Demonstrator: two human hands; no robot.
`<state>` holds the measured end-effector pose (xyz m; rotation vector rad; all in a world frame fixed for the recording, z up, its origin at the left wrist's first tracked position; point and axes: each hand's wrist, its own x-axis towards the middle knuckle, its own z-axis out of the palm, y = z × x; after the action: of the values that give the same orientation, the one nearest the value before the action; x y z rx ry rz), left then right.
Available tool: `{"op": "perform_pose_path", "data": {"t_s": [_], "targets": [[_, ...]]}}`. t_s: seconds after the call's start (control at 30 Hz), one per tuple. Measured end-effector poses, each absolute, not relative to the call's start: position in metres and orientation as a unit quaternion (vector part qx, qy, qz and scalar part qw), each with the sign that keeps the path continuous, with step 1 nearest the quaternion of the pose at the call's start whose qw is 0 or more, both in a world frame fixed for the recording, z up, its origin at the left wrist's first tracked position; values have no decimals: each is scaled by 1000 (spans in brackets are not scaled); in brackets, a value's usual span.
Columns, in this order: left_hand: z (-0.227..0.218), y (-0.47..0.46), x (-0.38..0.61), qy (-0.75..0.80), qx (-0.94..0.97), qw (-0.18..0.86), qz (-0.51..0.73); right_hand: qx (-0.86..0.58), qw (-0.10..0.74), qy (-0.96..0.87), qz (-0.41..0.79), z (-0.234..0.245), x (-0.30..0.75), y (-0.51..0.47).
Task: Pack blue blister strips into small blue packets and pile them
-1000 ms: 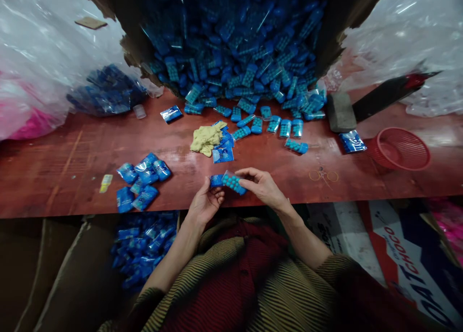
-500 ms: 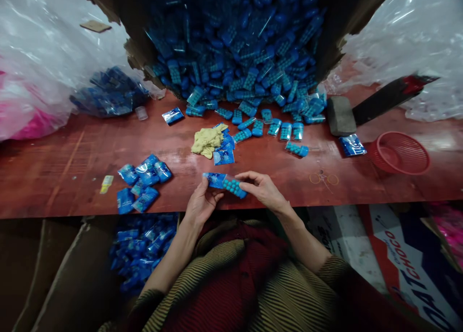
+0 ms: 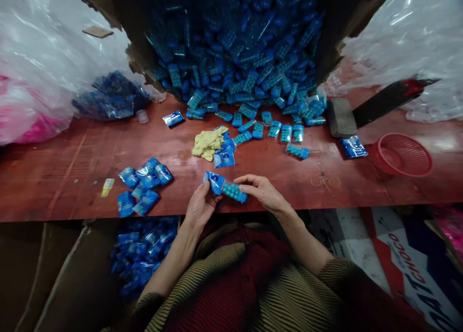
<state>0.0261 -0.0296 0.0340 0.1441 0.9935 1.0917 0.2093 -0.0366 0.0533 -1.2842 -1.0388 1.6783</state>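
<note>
My left hand (image 3: pixel 199 207) pinches a small blue printed bag (image 3: pixel 214 181) at the near edge of the red-brown table (image 3: pixel 72 158). My right hand (image 3: pixel 263 192) grips a clear blister strip of teal pellets (image 3: pixel 233 191), whose left end sits in the bag's mouth. Both hands are closed on these items, close to my body. A heap of several filled blue bags (image 3: pixel 142 183) lies to the left of my hands. More loose blister strips (image 3: pixel 275 128) lie beyond my hands.
A torn cardboard box (image 3: pixel 235 42) full of blue strips stands at the back. A yellow cloth (image 3: pixel 207 143) with blue bags lies mid-table. A red mesh basket (image 3: pixel 403 154) and a hammer (image 3: pixel 365 107) are at right. A carton of filled bags (image 3: pixel 142 250) sits below left.
The blue bag has been drawn out further left and opened, and the strip of pellets has slid into its mouth. Both hands stay at the table's near edge.
</note>
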Motion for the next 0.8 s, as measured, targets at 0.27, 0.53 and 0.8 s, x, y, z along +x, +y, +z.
{"op": "perform_pose_path", "data": {"t_s": [0.27, 0.53, 0.8], "targets": [[34, -28, 26, 481, 28, 737, 474, -523, 427, -367, 640, 49, 213, -33], [38, -27, 28, 472, 20, 749, 464, -452, 434, -277, 729, 54, 210, -34], [33, -33, 26, 478, 73, 747, 457, -450, 424, -310, 722, 59, 213, -34]]}}
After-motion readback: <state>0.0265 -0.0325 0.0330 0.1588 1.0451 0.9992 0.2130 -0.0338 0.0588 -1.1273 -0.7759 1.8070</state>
